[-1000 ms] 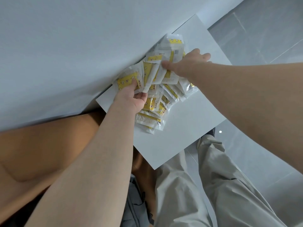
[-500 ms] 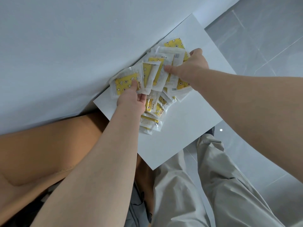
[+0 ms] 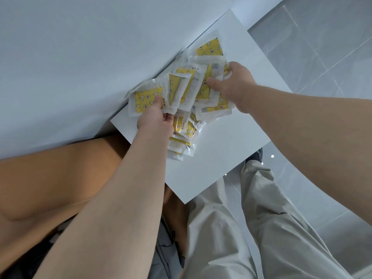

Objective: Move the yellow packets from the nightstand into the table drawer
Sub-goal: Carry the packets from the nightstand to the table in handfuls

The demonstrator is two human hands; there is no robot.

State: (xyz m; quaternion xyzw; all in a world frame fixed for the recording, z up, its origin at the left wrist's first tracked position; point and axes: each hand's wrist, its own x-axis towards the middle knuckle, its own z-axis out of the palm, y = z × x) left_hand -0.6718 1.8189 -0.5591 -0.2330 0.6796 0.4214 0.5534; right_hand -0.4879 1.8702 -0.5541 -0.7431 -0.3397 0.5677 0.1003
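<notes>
With the yellow packets [image 3: 185,87] now drawn closer between them, the left hand [image 3: 155,121] pinches some and the right hand [image 3: 235,85] clutches others, readying the lift.

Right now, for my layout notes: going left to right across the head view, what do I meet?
The brown surface → left hand → yellow packets fanned between the hands → right hand → grey floor tiles.

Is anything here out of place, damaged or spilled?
Nothing looks damaged or spilled. The packets lie in a loose, overlapping heap on the nightstand, turned every way rather than stacked. The left hand and right hand each pinch some.
</notes>
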